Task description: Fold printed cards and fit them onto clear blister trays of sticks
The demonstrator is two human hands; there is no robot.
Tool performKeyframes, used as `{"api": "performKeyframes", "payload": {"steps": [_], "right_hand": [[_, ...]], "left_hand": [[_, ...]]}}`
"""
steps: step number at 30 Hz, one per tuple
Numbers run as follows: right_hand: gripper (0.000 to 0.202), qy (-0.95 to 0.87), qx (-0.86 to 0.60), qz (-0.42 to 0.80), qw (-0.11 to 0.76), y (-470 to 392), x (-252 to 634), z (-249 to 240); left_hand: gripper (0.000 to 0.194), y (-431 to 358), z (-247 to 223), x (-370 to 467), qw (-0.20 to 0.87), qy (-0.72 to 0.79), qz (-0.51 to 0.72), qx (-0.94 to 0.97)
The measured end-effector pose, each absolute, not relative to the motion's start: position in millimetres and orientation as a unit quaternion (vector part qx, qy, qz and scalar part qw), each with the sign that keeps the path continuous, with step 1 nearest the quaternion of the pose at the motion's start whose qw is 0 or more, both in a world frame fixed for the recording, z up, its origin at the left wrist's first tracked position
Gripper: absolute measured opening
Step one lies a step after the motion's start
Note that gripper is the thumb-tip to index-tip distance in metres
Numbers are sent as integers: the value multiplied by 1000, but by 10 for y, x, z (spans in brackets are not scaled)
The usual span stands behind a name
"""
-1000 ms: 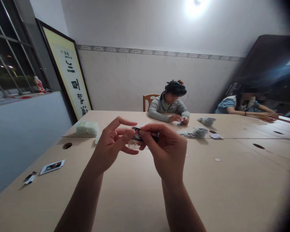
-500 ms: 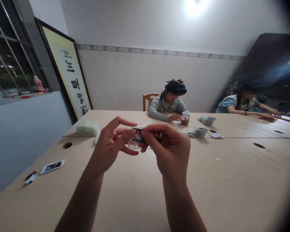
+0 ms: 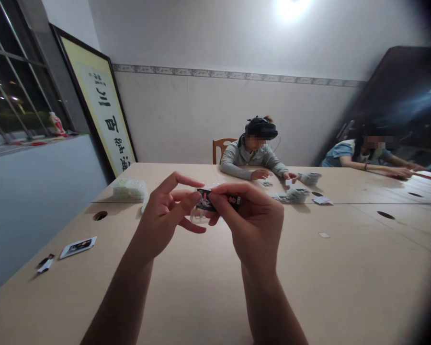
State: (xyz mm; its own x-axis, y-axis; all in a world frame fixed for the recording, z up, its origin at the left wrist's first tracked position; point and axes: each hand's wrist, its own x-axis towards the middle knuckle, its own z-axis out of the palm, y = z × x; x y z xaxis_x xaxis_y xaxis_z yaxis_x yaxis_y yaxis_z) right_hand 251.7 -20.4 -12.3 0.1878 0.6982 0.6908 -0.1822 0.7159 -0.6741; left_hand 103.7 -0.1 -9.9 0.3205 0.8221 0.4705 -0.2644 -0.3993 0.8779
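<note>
Above the table (image 3: 201, 287), both hands meet at a small black printed piece (image 3: 205, 202), like a card or label, with red and white marks. My right hand (image 3: 253, 218) pinches it between thumb and fingers from the right. My left hand (image 3: 167, 208) grips its left end, thumb against index side, with the other fingers curved around. A clear plastic piece (image 3: 198, 218) shows behind and below the black piece, between the hands. Whether the two are joined is hidden by the fingers.
At left lie a white packet with a dark picture (image 3: 78, 247) and a small black-and-white scrap (image 3: 46, 263). A pale wrapped stack (image 3: 129, 190) is beyond my left hand. Across the table a person (image 3: 249, 155) handles cards near small stacks (image 3: 299, 193); another person (image 3: 366, 158) sits right.
My hands and the black piece stay almost still. Across the table, the person's one hand has moved right toward a stack, holding a small white piece.
</note>
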Motion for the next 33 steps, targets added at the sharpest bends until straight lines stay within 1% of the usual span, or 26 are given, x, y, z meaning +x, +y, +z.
{"api": "performKeyframes", "payload": {"steps": [17, 23, 33], "right_hand": [[14, -559, -243, 297, 735, -210, 2519, -114], [13, -559, -249, 294, 734, -212, 2518, -117], [12, -564, -247, 296, 731, -201, 2516, -117]], "left_hand": [[20, -21, -87, 1037, 499, 231, 537, 640], [24, -3, -90, 1039, 502, 238, 539, 634], [20, -18, -87, 1041, 503, 228, 542, 634]]}}
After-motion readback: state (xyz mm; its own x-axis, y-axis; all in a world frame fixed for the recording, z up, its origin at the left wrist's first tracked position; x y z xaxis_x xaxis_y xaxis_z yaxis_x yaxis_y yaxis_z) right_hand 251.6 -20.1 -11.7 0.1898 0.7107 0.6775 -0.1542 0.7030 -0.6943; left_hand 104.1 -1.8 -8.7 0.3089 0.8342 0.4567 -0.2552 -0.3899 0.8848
